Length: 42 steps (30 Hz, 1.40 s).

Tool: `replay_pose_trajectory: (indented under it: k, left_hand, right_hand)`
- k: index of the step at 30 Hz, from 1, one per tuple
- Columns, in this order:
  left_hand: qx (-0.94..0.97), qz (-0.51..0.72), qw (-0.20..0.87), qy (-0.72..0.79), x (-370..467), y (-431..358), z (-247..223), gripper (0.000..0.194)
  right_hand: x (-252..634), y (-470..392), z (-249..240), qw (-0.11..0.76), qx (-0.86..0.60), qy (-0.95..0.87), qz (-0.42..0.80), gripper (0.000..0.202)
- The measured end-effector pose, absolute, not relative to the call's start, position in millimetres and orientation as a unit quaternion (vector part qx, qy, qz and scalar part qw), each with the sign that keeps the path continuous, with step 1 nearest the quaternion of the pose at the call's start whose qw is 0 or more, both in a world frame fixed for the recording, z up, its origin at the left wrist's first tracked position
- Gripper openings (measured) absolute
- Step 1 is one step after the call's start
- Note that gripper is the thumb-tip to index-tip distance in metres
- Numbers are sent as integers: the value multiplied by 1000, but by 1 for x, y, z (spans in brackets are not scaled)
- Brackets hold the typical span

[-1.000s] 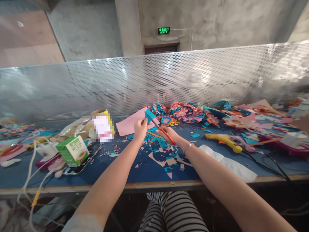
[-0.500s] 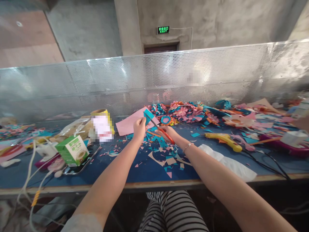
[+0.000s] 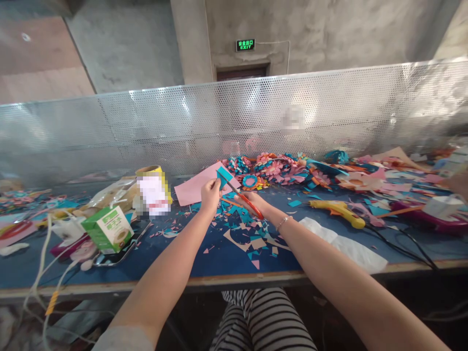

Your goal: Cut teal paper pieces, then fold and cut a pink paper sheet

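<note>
teal paper (image 3: 225, 174): small, flat, straight-edged piece, held above the desk (image 3: 223, 269), pinched near one edge between thumb and fingers of the left hand (image 3: 211, 194). judged very light, thin, fairly crisp; likely to crease under hard pressure; best held by a margin, clear of the blades.

scissors (image 3: 256, 208): slim blades, apparently metal; smooth orange-red handles, presumably hard plastic. gripped by the handles, as suits, in the right hand (image 3: 261, 201); blades slanting up to the teal paper, exact contact too small to tell.

pink sheet (image 3: 192, 187): larger, smooth, matte, behind the left hand.

scraps (image 3: 258, 243): triangles, strips, curved offcuts; strewn below both hands.

paper flowers (image 3: 271, 166): fringed, layered, heaped beyond.

glue gun (image 3: 338, 211): yellow, hard-shelled, on the right.

white wrapper (image 3: 345, 245): crinkled, limp-looking, near the front edge.

green carton (image 3: 108, 231): boxy, printed, on the left.

screen (image 3: 146, 127): perforated, shiny metal, at the back.
</note>
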<state>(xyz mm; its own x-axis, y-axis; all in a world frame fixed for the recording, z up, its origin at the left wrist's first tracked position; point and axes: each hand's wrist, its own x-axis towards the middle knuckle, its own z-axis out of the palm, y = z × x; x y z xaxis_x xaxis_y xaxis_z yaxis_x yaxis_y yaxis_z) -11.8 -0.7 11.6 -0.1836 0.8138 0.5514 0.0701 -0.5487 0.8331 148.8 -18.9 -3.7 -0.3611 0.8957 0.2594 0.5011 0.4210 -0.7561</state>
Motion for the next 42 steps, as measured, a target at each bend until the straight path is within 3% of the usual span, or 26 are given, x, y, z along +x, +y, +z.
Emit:
replay_pose_trajectory:
  k: [8,17,24,33,42]
  left_hand:
    - [564,667,297,385,-8,-2,10,24]
    - [562,671,306,375,-6,-5,10,25]
    - [548,673,325,376,-5,-8,15,25]
    - [579,640,339,375,-2,-7,11,22]
    - [573,647,347,364,-2,-6,11,22]
  right_hand:
    - [149,-24,-3,330,-439,-768,329,46]
    - [146,-22,2,312,-479,-781,251,45]
    - [150,-19,1,346,-458,-789,220,51]
    - [154,-18,2,355,-431,-783,275,51]
    - [149,-19,3,340,-469,-789,205,51]
